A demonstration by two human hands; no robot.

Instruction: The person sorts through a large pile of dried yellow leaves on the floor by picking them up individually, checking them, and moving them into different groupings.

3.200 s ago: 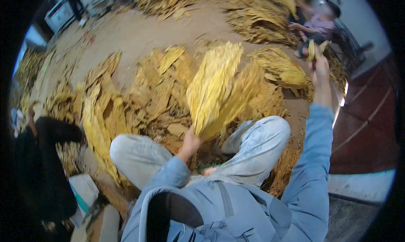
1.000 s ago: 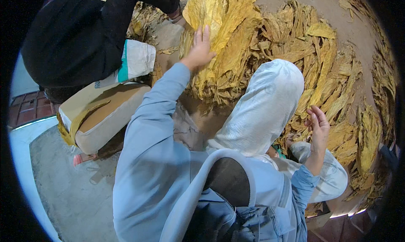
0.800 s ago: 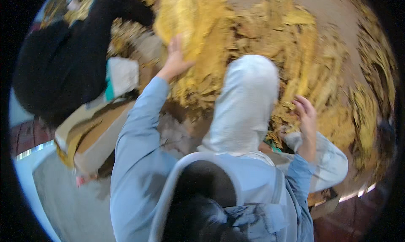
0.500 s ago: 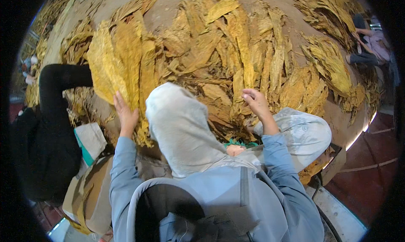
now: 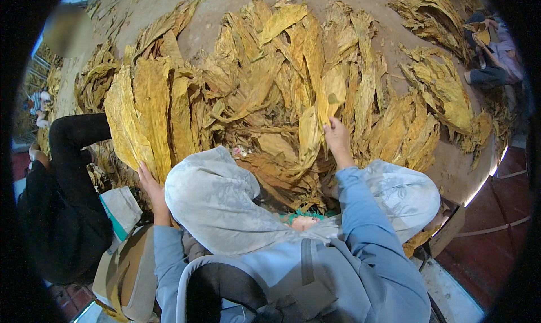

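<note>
Dried tobacco leaves, yellow to brown, lie in heaps before my knees. My right hand (image 5: pixel 338 137) pinches the near end of a yellow tobacco leaf (image 5: pixel 322 104) on the right side of the middle heap (image 5: pixel 248 86). My left hand (image 5: pixel 150 186) rests its outstretched fingers at the lower edge of a broad yellow leaf bundle (image 5: pixel 138 111), left of my knee. The thumb side of that hand is partly hidden by my knee.
My cloth-covered knees (image 5: pixel 211 179) stand between the hands. At the left sits a person in black (image 5: pixel 65 210), beside a tan padded seat (image 5: pixel 127 272). More leaf piles (image 5: pixel 439 86) lie to the right, where another person (image 5: pixel 499 58) handles leaves.
My right hand has moved forward and closed on a yellow leaf. My left hand has drawn back toward me and left, to the bundle's lower edge. My left knee has shifted left.
</note>
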